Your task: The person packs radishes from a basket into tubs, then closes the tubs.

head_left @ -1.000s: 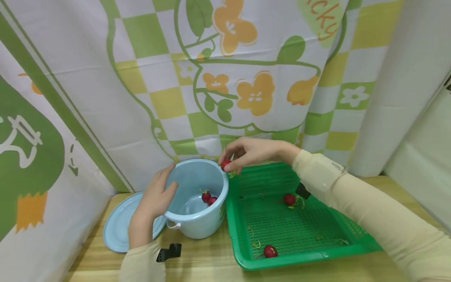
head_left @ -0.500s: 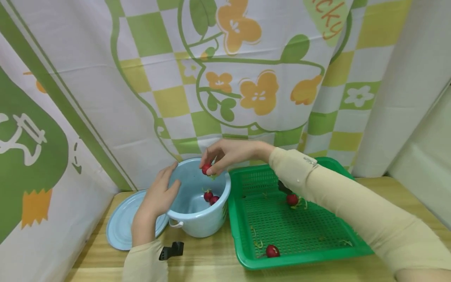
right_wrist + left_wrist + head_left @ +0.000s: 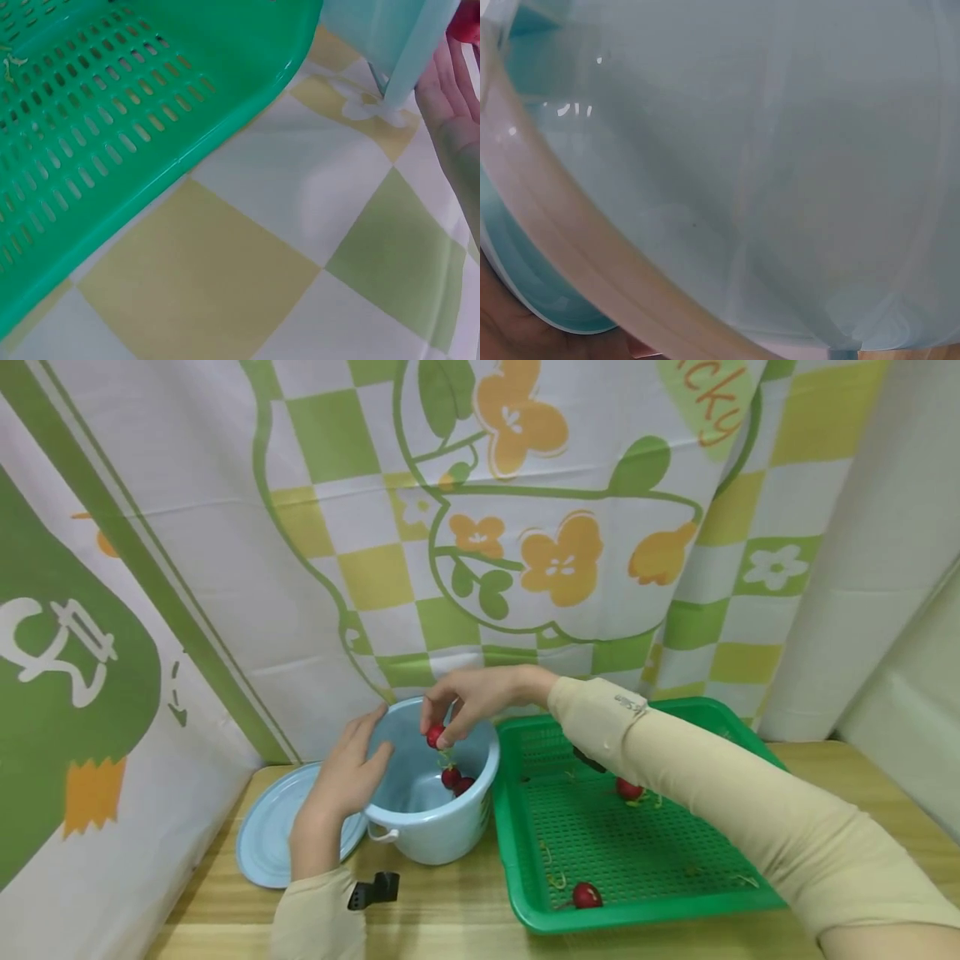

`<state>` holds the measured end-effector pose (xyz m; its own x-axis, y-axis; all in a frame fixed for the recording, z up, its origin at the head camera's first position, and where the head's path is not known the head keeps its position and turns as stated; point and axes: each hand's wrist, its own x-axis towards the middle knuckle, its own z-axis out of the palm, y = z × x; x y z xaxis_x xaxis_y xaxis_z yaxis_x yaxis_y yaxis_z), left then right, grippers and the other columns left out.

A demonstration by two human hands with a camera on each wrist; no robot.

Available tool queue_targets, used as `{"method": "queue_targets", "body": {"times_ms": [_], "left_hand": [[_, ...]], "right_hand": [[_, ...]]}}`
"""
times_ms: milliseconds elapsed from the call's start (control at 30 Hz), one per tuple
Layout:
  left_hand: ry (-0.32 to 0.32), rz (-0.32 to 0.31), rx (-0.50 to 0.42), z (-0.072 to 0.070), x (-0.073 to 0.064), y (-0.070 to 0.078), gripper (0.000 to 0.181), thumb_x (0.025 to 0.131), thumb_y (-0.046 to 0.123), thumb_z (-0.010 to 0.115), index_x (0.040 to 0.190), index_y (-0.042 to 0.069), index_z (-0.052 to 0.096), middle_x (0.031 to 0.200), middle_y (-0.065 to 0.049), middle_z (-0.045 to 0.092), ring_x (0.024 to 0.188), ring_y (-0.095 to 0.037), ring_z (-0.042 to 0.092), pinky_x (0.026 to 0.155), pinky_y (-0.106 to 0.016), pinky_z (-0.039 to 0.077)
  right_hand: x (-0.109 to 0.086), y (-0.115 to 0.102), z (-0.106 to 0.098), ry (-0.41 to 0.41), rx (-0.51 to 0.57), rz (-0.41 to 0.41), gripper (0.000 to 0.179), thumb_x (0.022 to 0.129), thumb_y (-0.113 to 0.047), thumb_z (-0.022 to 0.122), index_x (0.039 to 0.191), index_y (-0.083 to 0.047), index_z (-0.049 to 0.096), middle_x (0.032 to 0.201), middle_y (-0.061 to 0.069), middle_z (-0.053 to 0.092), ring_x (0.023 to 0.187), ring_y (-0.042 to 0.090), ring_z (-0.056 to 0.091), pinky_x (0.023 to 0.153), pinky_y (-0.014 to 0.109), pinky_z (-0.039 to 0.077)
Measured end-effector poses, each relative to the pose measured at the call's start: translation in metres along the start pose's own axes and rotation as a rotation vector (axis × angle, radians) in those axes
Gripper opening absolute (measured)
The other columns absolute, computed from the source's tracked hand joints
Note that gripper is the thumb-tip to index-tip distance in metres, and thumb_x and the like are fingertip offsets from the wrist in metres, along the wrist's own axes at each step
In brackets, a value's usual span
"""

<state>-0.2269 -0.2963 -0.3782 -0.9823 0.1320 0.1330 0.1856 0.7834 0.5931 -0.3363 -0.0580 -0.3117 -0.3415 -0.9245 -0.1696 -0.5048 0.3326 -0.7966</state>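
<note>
My right hand (image 3: 476, 700) pinches a small red radish (image 3: 435, 737) over the mouth of a light blue bucket (image 3: 431, 852). Greenish stem bits hang below the radish. In the right wrist view the same radish (image 3: 466, 24) shows at the top right corner, in the fingers. Two more radishes (image 3: 451, 777) lie at the bottom of the bucket. My left hand (image 3: 343, 781) rests along the bucket's left rim, fingers fairly straight and thumb pointing toward the opening. Close up, the bucket's pale wall (image 3: 780, 172) fills most of the left wrist view, with part of the hand at the lower left.
A green perforated basket (image 3: 528, 914) stands right of the bucket, holding a radish (image 3: 587, 895) near its front edge and another radish (image 3: 628, 789) partly behind the right forearm. A blue lid (image 3: 262, 852) lies left of the bucket. Behind hangs a checked, flowered cloth (image 3: 375, 577).
My right hand has carried the radish leftward from above the basket's corner to over the bucket, and slightly down into its mouth. My left hand has stayed at the rim.
</note>
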Motion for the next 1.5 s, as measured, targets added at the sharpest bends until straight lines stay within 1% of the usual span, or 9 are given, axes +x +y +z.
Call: {"method": "queue_targets", "body": {"times_ms": [167,233,400,567,700,933,1233,1367,1500], "left_hand": [[0.001,0.000,0.001,0.000,0.001,0.000,0.061,0.111,0.024,0.042,0.168,0.007,0.027,0.170,-0.022,0.028,0.156,-0.045,0.026,0.125,-0.066,0.024],[0.005,0.003,0.001,0.001,0.001,-0.001,0.061,0.111,0.024,0.042,0.167,0.006,0.027,0.170,-0.022,0.028,0.156,-0.044,0.026,0.125,-0.065,0.024],[0.007,0.002,-0.003,0.002,0.002,-0.003,0.061,0.111,0.023,0.043,0.167,0.006,0.028,0.170,-0.022,0.028,0.156,-0.044,0.026,0.125,-0.065,0.024],[0.014,-0.004,-0.007,0.002,0.003,-0.003,0.061,0.110,0.023,0.043,0.167,0.007,0.028,0.170,-0.021,0.028,0.156,-0.044,0.026,0.125,-0.064,0.024],[0.014,-0.005,-0.008,0.003,0.004,-0.003,0.061,0.110,0.023,0.043,0.167,0.007,0.029,0.170,-0.022,0.028,0.156,-0.043,0.026,0.126,-0.064,0.024],[0.009,-0.013,-0.007,0.004,0.004,-0.004,0.061,0.110,0.023,0.042,0.168,0.008,0.027,0.170,-0.021,0.027,0.156,-0.044,0.025,0.126,-0.064,0.024],[0.003,-0.016,-0.006,0.003,0.003,-0.005,0.061,0.111,0.024,0.041,0.168,0.009,0.027,0.171,-0.020,0.027,0.157,-0.044,0.025,0.125,-0.064,0.024],[0.006,-0.017,-0.013,0.003,0.002,-0.004,0.061,0.111,0.024,0.041,0.168,0.009,0.027,0.171,-0.019,0.027,0.157,-0.043,0.025,0.125,-0.065,0.023],[0.003,-0.018,-0.013,0.002,0.002,-0.003,0.061,0.111,0.024,0.040,0.168,0.009,0.027,0.171,-0.019,0.026,0.157,-0.044,0.024,0.125,-0.065,0.023]], "right_hand": [[0.007,0.002,0.003,-0.025,-0.130,-0.042,0.025,0.095,-0.003,0.078,0.118,0.001,0.070,0.108,0.006,0.073,0.106,0.019,0.068,0.099,0.030,0.056],[0.010,0.000,0.006,-0.041,-0.164,-0.032,0.025,0.094,-0.004,0.079,0.117,0.001,0.070,0.107,0.006,0.074,0.104,0.018,0.068,0.098,0.028,0.056],[0.014,-0.002,0.013,-0.086,-0.213,0.018,0.026,0.094,-0.005,0.079,0.117,0.000,0.069,0.108,0.005,0.073,0.107,0.022,0.068,0.094,0.025,0.057],[0.018,-0.002,0.015,-0.090,-0.267,0.051,0.025,0.092,-0.004,0.081,0.114,-0.003,0.070,0.106,0.004,0.073,0.106,0.023,0.069,0.091,0.024,0.057],[0.019,-0.001,0.016,-0.107,-0.328,0.057,0.024,0.092,-0.007,0.083,0.113,-0.005,0.071,0.105,0.003,0.073,0.106,0.021,0.070,0.090,0.022,0.057],[0.021,0.000,0.020,-0.144,-0.381,0.071,0.023,0.093,-0.013,0.083,0.113,-0.008,0.073,0.106,-0.001,0.074,0.102,0.011,0.068,0.089,0.022,0.057],[0.022,-0.003,0.027,-0.149,-0.445,0.119,0.023,0.093,-0.019,0.084,0.112,-0.012,0.073,0.107,-0.004,0.074,0.104,0.012,0.068,0.087,0.022,0.054],[0.023,-0.004,0.028,-0.150,-0.480,0.124,0.024,0.092,-0.019,0.084,0.112,-0.012,0.073,0.107,-0.004,0.074,0.104,0.013,0.068,0.086,0.021,0.053],[0.022,-0.005,0.029,-0.150,-0.500,0.134,0.025,0.093,-0.019,0.084,0.113,-0.012,0.073,0.106,-0.006,0.074,0.101,0.012,0.067,0.085,0.021,0.053]]}}
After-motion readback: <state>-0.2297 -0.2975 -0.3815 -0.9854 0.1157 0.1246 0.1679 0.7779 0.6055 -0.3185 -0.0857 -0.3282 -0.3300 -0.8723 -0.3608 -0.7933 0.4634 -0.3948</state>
